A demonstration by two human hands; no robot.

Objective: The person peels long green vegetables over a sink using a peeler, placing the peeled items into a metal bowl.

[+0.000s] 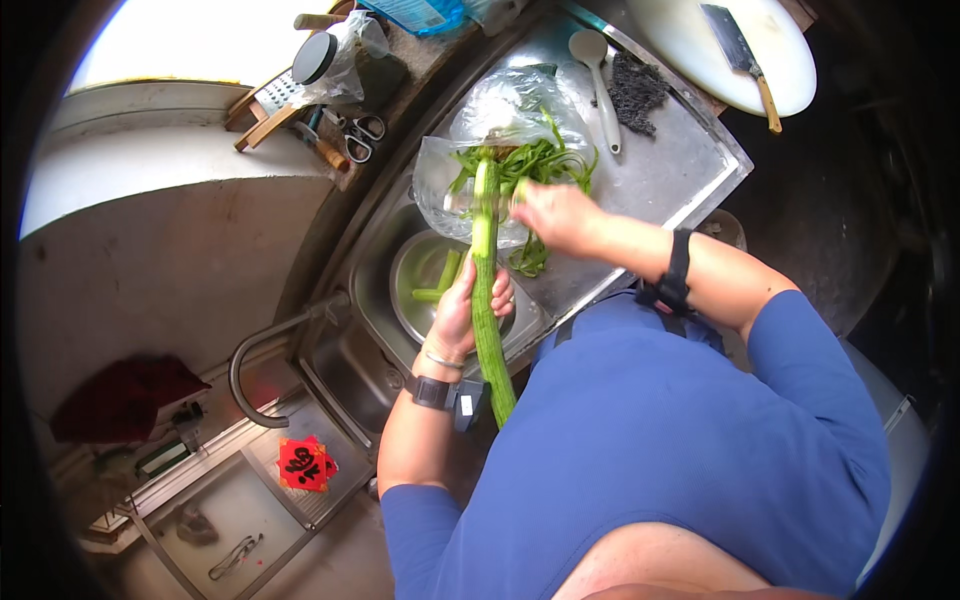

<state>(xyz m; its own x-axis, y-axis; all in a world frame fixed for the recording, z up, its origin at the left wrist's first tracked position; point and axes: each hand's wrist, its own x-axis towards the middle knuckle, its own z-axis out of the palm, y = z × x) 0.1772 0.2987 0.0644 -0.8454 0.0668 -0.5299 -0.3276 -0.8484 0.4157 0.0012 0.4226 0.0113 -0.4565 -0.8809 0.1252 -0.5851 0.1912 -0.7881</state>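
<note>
A long, ridged green gourd slants up from near my torso, with my left hand wrapped around its middle. Pale peeled patches show on its upper part. My right hand, blurred by motion, grips what looks like a peeler against the gourd's upper stretch. Behind them, green peel strips lie on a clear plastic bag. Below the bag, pale green pieces rest in a round metal bowl in the sink, partly hidden by my left hand.
On the steel drainboard lie a white ladle and a dark scouring pad. A cleaver rests on a round white cutting board. Scissors and a grater occupy the ledge. A curved faucet rises at left.
</note>
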